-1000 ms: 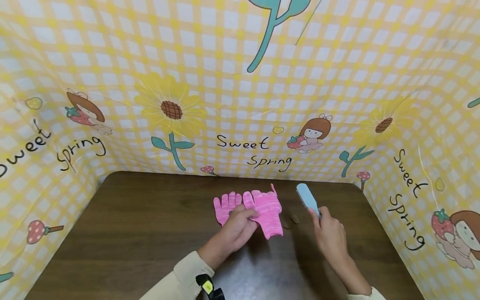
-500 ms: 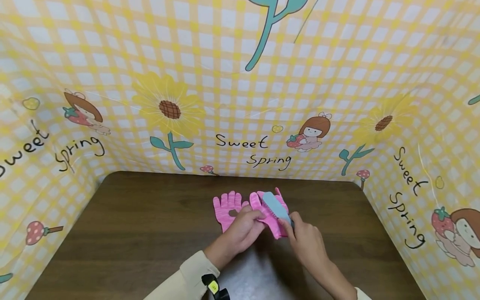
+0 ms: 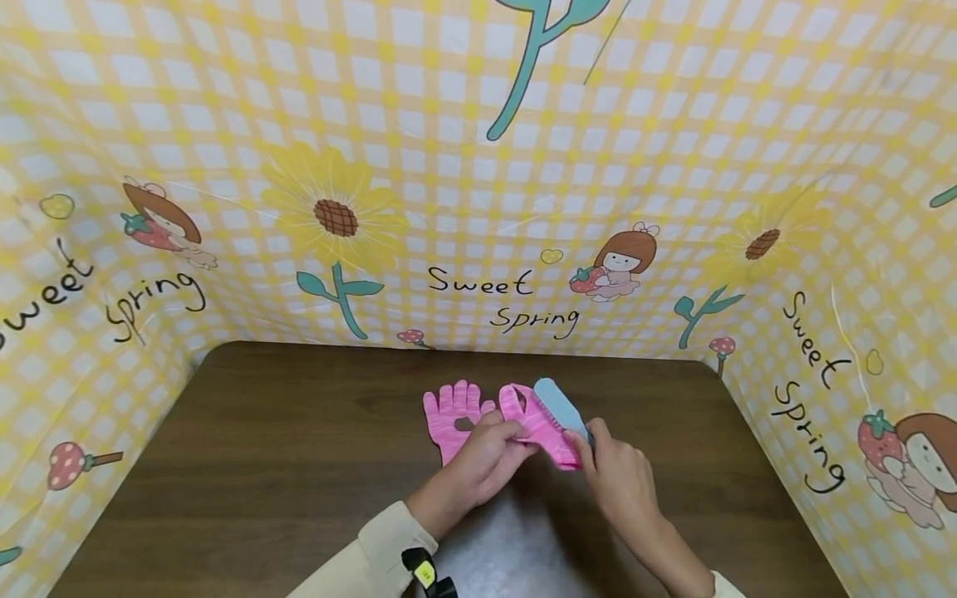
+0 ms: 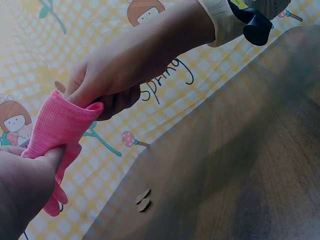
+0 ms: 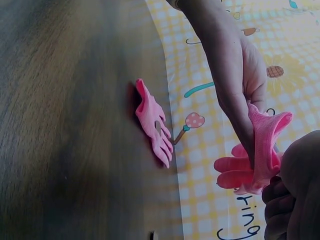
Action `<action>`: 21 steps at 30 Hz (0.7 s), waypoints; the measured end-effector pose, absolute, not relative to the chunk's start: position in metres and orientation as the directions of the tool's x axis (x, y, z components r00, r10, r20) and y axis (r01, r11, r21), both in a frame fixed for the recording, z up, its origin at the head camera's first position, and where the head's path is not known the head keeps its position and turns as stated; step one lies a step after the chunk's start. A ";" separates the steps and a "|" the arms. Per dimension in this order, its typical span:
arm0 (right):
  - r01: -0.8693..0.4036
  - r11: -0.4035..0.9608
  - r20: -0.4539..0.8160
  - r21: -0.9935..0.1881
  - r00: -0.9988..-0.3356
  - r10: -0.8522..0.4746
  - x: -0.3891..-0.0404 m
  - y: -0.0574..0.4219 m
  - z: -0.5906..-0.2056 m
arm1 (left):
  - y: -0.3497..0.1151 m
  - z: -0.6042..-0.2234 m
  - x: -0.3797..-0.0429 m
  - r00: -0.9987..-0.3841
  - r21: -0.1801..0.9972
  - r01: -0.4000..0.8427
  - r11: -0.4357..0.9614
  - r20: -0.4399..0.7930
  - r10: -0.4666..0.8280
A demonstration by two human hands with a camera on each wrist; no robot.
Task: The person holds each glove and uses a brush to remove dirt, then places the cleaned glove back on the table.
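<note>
A pink knit glove is held up off the table, pinched between the thumb and fingers of my left hand. My right hand grips the handle of a light blue brush, whose bristle side faces the glove's right part. Whether the bristles touch the knit I cannot tell. A second pink glove lies flat on the table to the left, fingers pointing away, with a brown patch on it. In the right wrist view, the cuff of the held glove gapes open; the brush is hidden there.
The dark wooden table is walled at the back and sides by a yellow checked cloth. Small brown pieces lie on the table in the left wrist view. A black strap sits on the left sleeve.
My right hand has brought the brush leftward from beside the held glove to over it, then slightly right. The held glove has shifted a little right and been turned.
</note>
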State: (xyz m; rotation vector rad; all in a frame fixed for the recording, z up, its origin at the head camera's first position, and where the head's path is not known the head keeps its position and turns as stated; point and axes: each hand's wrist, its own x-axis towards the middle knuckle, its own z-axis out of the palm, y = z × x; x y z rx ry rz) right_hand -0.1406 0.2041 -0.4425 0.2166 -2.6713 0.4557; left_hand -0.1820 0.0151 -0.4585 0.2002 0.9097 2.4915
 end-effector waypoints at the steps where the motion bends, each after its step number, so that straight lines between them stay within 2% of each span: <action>1: -0.218 0.935 0.433 -0.281 -0.898 -0.080 -0.141 0.205 -0.443 | 0.015 -0.458 -0.182 -0.876 0.639 -0.384 -0.667 -0.023 0.483; 16: -0.201 0.936 0.453 -0.289 -0.890 -0.052 -0.146 0.214 -0.446 | 0.013 -0.459 -0.180 -0.872 0.643 -0.406 -0.649 -0.061 0.485; 21: -0.197 0.930 0.459 -0.309 -0.887 -0.036 -0.148 0.222 -0.450 | 0.014 -0.459 -0.180 -0.883 0.665 -0.374 -0.647 -0.042 0.468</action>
